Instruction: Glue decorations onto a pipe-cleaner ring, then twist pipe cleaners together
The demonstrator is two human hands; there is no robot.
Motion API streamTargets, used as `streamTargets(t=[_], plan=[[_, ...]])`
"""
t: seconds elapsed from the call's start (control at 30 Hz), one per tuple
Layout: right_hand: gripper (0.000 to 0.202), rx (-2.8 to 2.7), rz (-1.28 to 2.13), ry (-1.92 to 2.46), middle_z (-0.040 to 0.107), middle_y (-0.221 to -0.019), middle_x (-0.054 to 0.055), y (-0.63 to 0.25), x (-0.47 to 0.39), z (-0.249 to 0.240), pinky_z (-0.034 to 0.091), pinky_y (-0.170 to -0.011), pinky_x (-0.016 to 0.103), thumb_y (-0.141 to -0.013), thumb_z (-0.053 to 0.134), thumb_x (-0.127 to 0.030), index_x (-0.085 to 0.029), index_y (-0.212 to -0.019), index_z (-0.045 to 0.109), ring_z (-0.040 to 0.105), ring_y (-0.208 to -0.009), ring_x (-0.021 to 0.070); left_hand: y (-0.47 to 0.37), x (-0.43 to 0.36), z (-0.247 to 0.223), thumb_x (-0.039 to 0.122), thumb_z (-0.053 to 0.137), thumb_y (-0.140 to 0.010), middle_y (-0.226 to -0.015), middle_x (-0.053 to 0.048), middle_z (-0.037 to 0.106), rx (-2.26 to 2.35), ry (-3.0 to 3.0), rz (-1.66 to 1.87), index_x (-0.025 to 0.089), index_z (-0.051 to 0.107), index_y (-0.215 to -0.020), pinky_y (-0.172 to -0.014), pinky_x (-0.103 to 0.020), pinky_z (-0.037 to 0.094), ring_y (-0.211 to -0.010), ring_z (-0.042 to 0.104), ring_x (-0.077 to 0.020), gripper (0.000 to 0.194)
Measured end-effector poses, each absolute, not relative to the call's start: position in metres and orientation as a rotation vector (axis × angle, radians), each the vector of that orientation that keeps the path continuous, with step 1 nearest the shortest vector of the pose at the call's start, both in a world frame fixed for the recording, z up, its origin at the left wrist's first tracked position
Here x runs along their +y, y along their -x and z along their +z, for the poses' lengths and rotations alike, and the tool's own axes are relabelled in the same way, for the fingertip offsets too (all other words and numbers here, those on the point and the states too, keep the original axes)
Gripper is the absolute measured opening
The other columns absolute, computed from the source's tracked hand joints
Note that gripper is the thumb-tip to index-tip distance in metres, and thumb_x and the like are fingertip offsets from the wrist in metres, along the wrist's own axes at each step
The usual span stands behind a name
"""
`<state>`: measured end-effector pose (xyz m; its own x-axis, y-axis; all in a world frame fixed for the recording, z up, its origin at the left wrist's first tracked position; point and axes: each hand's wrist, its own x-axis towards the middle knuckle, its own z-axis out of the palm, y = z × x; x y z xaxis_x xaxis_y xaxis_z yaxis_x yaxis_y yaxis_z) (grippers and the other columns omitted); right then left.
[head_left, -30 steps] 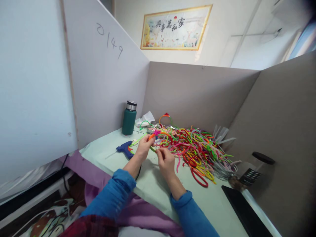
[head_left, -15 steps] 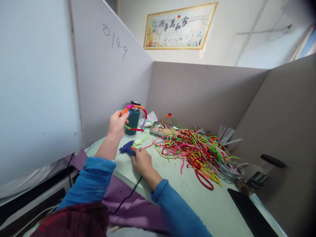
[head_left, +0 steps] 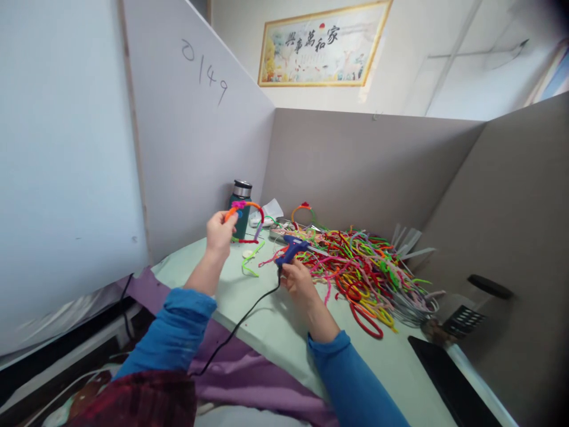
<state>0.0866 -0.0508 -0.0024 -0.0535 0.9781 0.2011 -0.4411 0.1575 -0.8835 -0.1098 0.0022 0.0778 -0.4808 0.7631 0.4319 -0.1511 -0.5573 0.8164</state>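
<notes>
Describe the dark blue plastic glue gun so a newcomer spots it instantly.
On the pale green tabletop, find the tangled heap of multicoloured fuzzy craft stems. At its left side, the person's right hand holds the dark blue glue gun. Unlike the thin stems beside it, it is pistol-shaped, with a black cord running from its grip.

Grey partitions (head_left: 355,166) stand around a pale green tabletop (head_left: 271,320).
Behind them, a gold-framed picture (head_left: 324,44) hangs on the white wall (head_left: 235,35); the left panel (head_left: 200,166) bears handwritten digits, 0149.
</notes>
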Motion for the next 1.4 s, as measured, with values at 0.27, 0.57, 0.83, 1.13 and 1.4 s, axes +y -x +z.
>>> streamTargets(t=[0.27, 0.57, 0.83, 1.13, 1.4], plan=[[0.023, -0.835, 1.489, 0.775, 0.068, -0.090, 0.005, -0.132, -0.068, -0.009, 0.052, -0.064, 0.029, -0.056, 0.058, -0.009, -0.019, -0.076, 0.062, 0.063, -0.079, 0.0172, 0.053, 0.009, 0.009, 0.033, 0.064, -0.065, -0.051, 0.005, 0.047, 1.091, -1.271, 1.811, 0.015, 0.056, -0.066, -0.048, -0.021, 0.029, -0.048, 0.039, -0.0078, 0.020], [0.016, -0.517, 1.548, 0.788, 0.065, -0.064, 0.003, -0.089, -0.063, -0.020, 0.053, -0.063, 0.031, -0.066, 0.072, -0.026, -0.019, -0.068, 0.058, 0.064, -0.065, 0.0170, 0.040, 0.003, 0.000, 0.032, 0.062, -0.066, -0.052, 0.006, 0.044, 1.035, -1.240, 1.784, 0.015, 0.055, -0.068, -0.047, -0.021, 0.029, -0.047, 0.037, -0.0076, 0.019], [0.008, -0.467, 1.374, 0.788, 0.066, -0.068, 0.004, -0.083, -0.099, -0.009, 0.052, -0.058, 0.028, -0.063, 0.066, -0.021, -0.017, -0.068, 0.061, 0.062, -0.068, 0.0174, 0.037, 0.007, -0.006, 0.037, 0.063, -0.066, -0.053, 0.006, 0.044, 1.050, -1.314, 1.739, 0.016, 0.056, -0.069, -0.048, -0.021, 0.029, -0.049, 0.037, -0.0083, 0.022], [0.015, -0.849, 1.186, 0.879, 0.057, -0.062, -0.003, -0.116, -0.112, 0.008, 0.051, -0.057, 0.029, -0.060, 0.067, -0.023, -0.019, -0.072, 0.058, 0.055, -0.059, 0.0134, 0.035, 0.011, -0.011, 0.039, 0.061, -0.070, -0.058, 0.005, 0.046, 0.925, -1.457, 1.637, 0.017, 0.057, -0.075, -0.051, -0.021, 0.031, -0.052, 0.038, -0.0081, 0.023], [0.028, -1.173, 0.698, 0.981, 0.057, -0.051, -0.001, -0.134, -0.084, 0.013, 0.045, -0.055, 0.028, -0.074, 0.064, -0.045, -0.019, -0.065, 0.056, 0.054, -0.049, 0.0144, 0.032, 0.009, -0.009, 0.039, 0.062, -0.068, -0.059, 0.005, 0.048, 0.859, -1.432, 1.558, 0.016, 0.058, -0.076, -0.051, -0.020, 0.031, -0.053, 0.039, -0.0080, 0.025]])
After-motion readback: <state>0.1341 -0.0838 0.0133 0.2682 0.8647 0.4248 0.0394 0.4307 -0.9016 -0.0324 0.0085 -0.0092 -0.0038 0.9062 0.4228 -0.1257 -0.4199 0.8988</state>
